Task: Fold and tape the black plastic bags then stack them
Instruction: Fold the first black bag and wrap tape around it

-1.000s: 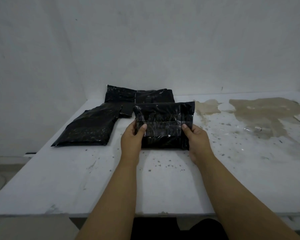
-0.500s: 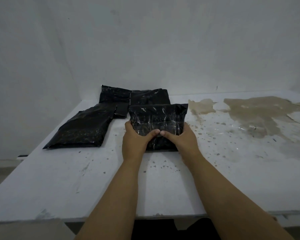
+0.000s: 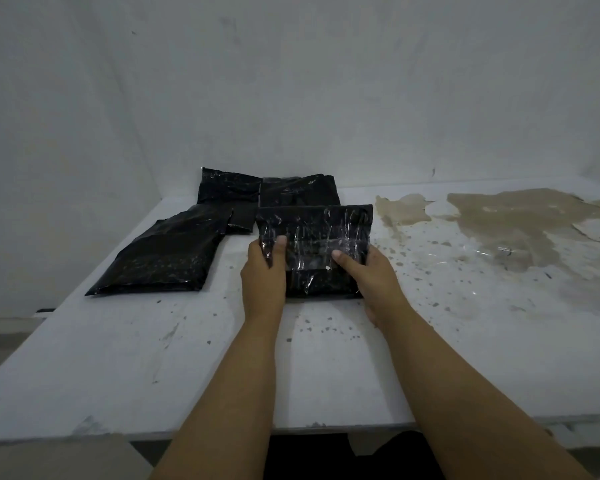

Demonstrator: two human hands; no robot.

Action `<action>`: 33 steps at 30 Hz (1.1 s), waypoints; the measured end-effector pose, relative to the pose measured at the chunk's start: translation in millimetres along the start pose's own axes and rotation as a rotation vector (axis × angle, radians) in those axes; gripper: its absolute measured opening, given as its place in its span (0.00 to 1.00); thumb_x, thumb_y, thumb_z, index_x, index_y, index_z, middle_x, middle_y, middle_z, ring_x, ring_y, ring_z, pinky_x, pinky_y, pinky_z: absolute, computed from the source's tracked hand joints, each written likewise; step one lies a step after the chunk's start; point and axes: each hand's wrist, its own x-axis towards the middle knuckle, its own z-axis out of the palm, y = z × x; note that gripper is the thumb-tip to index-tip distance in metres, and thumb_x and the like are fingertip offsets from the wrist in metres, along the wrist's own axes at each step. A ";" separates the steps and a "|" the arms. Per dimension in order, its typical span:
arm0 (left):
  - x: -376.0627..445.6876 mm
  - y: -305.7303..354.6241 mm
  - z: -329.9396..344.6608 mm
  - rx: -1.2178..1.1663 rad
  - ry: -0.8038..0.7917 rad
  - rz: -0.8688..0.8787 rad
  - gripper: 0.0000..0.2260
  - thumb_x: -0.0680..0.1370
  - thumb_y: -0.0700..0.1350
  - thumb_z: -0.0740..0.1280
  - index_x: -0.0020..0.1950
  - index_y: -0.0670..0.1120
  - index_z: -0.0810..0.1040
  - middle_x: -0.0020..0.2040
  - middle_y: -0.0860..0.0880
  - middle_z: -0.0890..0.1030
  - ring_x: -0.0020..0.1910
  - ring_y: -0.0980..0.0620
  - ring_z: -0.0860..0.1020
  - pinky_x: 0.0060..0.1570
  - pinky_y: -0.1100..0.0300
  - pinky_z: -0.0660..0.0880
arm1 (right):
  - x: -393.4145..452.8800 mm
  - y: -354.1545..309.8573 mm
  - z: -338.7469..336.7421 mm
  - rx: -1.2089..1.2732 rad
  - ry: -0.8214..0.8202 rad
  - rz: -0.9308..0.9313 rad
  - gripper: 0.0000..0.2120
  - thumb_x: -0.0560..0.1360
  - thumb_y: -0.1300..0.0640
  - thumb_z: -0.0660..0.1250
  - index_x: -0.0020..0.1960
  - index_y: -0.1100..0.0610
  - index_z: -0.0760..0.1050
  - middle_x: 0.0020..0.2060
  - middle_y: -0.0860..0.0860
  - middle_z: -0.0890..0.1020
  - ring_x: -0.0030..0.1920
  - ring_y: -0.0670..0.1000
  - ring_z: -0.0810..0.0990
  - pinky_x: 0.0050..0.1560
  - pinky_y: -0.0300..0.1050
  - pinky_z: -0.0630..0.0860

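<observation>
Both hands are on the folded black bag [image 3: 321, 249] at mid-table, a bit left of centre. Left hand [image 3: 262, 275] grips its left edge, thumb laid on top, fingers tucked out of sight behind or under. Right hand [image 3: 371, 271] grips the right edge the same way, thumb pressed on the shiny clear tape band [image 3: 321, 244] that runs across the bag's face (fingers hidden here too). The hands sit apart, one per side. The bag's near edge looks to be on the white table [image 3: 326, 358]; its far edge is tipped up slightly. Behind it, touching or overlapping, lie two more folded black bags [image 3: 267, 190] against the wall. A larger flat black bag [image 3: 167, 258] lies to the left. Brown stained patch [image 3: 520, 223] on the table's right side.
</observation>
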 end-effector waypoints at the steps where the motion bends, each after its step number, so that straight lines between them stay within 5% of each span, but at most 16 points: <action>1: -0.7 2.1 -0.5 -0.001 -0.013 -0.004 0.25 0.74 0.62 0.68 0.64 0.46 0.72 0.49 0.56 0.78 0.49 0.56 0.77 0.39 0.71 0.68 | -1.2 -0.4 0.9 -0.021 -0.006 -0.017 0.25 0.67 0.50 0.77 0.61 0.54 0.76 0.55 0.49 0.83 0.58 0.50 0.81 0.61 0.51 0.76; 5: 0.0 1.1 -1.5 0.041 -0.032 0.031 0.36 0.65 0.60 0.78 0.66 0.46 0.69 0.53 0.54 0.77 0.50 0.56 0.76 0.42 0.70 0.70 | -2.4 1.2 1.8 -0.086 0.013 -0.038 0.21 0.65 0.52 0.79 0.56 0.53 0.79 0.48 0.49 0.85 0.51 0.49 0.84 0.56 0.51 0.80; 12: 4.1 -4.5 -0.8 0.069 -0.046 0.081 0.21 0.80 0.55 0.63 0.67 0.44 0.70 0.52 0.51 0.78 0.48 0.55 0.75 0.37 0.73 0.66 | -2.8 -2.8 -3.9 -0.007 -0.021 0.004 0.09 0.75 0.57 0.70 0.55 0.55 0.79 0.50 0.49 0.85 0.54 0.49 0.82 0.59 0.46 0.76; 16: 5.2 -6.7 -0.9 0.075 -0.026 0.089 0.19 0.81 0.55 0.59 0.65 0.42 0.70 0.50 0.51 0.78 0.44 0.56 0.75 0.34 0.73 0.67 | -3.7 -3.9 -7.4 -0.008 -0.001 0.018 0.13 0.74 0.44 0.69 0.49 0.53 0.80 0.45 0.47 0.85 0.51 0.48 0.82 0.54 0.43 0.76; 19: 5.8 -7.5 -2.0 0.059 -0.015 0.087 0.19 0.81 0.56 0.60 0.61 0.42 0.71 0.45 0.52 0.77 0.39 0.61 0.74 0.32 0.74 0.68 | -4.1 -4.7 -8.3 -0.002 0.054 0.017 0.11 0.75 0.50 0.69 0.36 0.53 0.76 0.31 0.41 0.80 0.37 0.41 0.78 0.40 0.35 0.72; 21: 7.0 -7.9 -3.0 0.057 0.001 0.071 0.19 0.80 0.57 0.61 0.59 0.41 0.72 0.42 0.52 0.76 0.37 0.61 0.73 0.31 0.73 0.68 | -3.5 -4.9 -8.7 -0.006 0.109 0.030 0.12 0.76 0.53 0.68 0.39 0.59 0.79 0.37 0.48 0.84 0.42 0.42 0.81 0.48 0.38 0.77; 23: 7.6 -7.7 -3.7 0.070 0.007 0.057 0.18 0.80 0.57 0.61 0.56 0.41 0.72 0.40 0.53 0.75 0.36 0.60 0.72 0.30 0.73 0.67 | -2.5 -4.2 -8.7 0.014 0.154 0.039 0.14 0.76 0.53 0.69 0.36 0.61 0.79 0.40 0.59 0.83 0.48 0.53 0.82 0.58 0.46 0.74; 25: 7.4 -7.2 -3.6 0.080 0.010 0.049 0.17 0.81 0.56 0.60 0.54 0.41 0.72 0.39 0.54 0.75 0.36 0.60 0.72 0.30 0.74 0.67 | -2.0 -3.9 -7.6 0.006 0.170 0.033 0.22 0.76 0.51 0.68 0.25 0.54 0.69 0.31 0.57 0.72 0.36 0.53 0.72 0.47 0.47 0.69; 26: 7.0 -6.8 -3.6 0.081 0.013 0.041 0.16 0.82 0.55 0.60 0.54 0.42 0.72 0.39 0.54 0.75 0.37 0.59 0.72 0.30 0.74 0.67 | -2.3 -4.0 -6.2 -0.002 0.171 0.040 0.23 0.77 0.50 0.68 0.26 0.52 0.65 0.32 0.55 0.68 0.38 0.50 0.66 0.45 0.47 0.65; 30: 5.1 -4.1 -3.3 0.070 0.032 0.008 0.16 0.83 0.55 0.55 0.54 0.43 0.73 0.40 0.54 0.75 0.37 0.59 0.72 0.31 0.71 0.65 | -1.6 -5.1 -6.6 0.071 0.202 0.071 0.15 0.78 0.50 0.65 0.36 0.56 0.73 0.36 0.55 0.73 0.39 0.53 0.72 0.43 0.49 0.70; 33: 2.2 -0.6 -4.5 -0.005 0.045 -0.050 0.19 0.84 0.54 0.50 0.59 0.45 0.75 0.46 0.53 0.76 0.44 0.56 0.73 0.42 0.65 0.65 | -1.9 -8.1 -7.6 0.113 0.243 0.136 0.18 0.79 0.53 0.64 0.31 0.54 0.68 0.31 0.51 0.69 0.34 0.51 0.68 0.37 0.44 0.66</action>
